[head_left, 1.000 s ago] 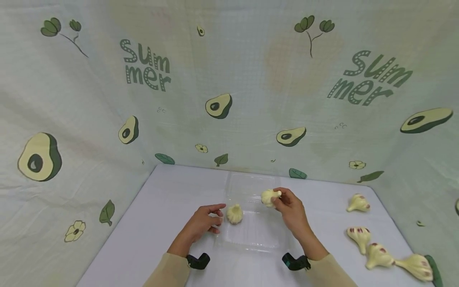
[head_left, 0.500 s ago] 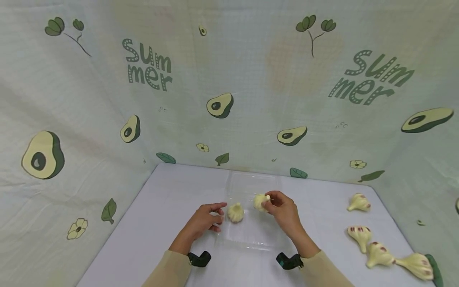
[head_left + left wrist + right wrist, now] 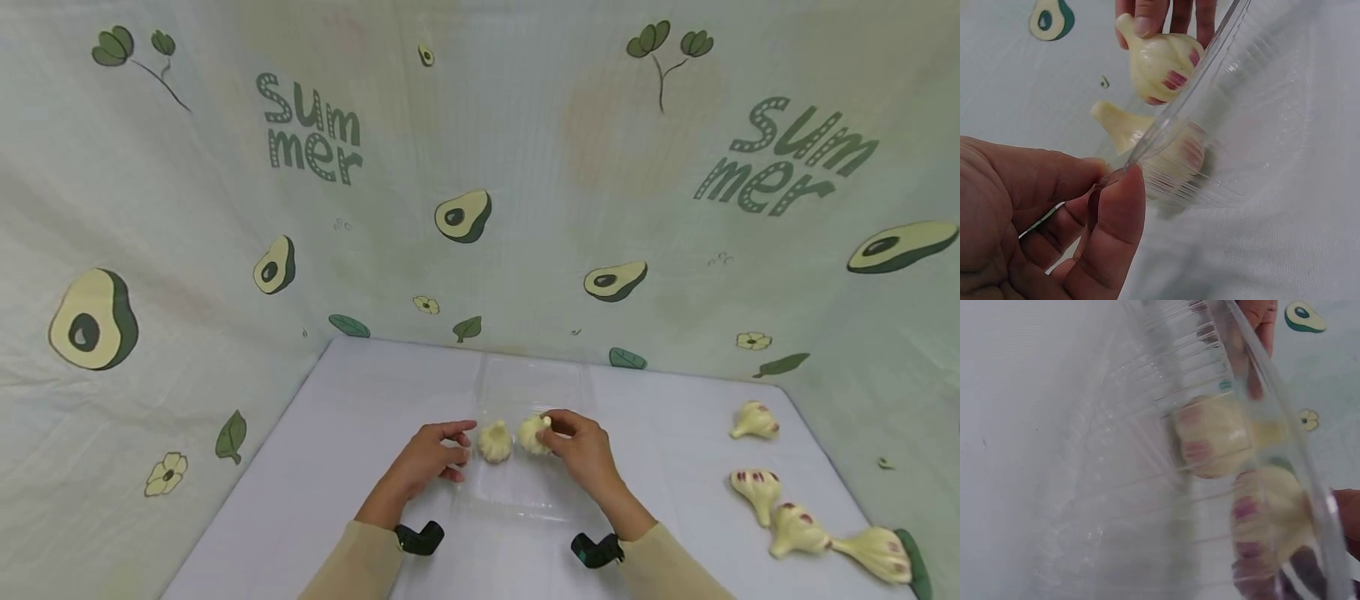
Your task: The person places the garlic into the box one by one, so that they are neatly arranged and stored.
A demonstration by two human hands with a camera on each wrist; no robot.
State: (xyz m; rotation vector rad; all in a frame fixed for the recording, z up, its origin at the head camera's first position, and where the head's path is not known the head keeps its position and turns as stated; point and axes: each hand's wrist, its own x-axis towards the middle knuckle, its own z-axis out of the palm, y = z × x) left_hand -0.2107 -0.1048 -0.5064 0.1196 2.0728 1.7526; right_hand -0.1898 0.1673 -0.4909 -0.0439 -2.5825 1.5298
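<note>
A clear plastic clamshell box lies opened out on the table, its lid laid back toward the far wall. One garlic bulb sits stem up in the left part of the box. Thumb and finger of my left hand pinch the box's left rim. My right hand holds a second garlic bulb by its stem end, just right of the first one. In the left wrist view this held bulb shows purple patches at its base, close over the box.
On the right side of the table lie several more garlic bulbs: one at the back, the others nearer the front, such as this bulb. A printed cloth hangs behind and along both sides.
My right hand has moved left and slightly down with its garlic bulb, bringing it beside the one in the box. The left hand stays at the box's rim.
</note>
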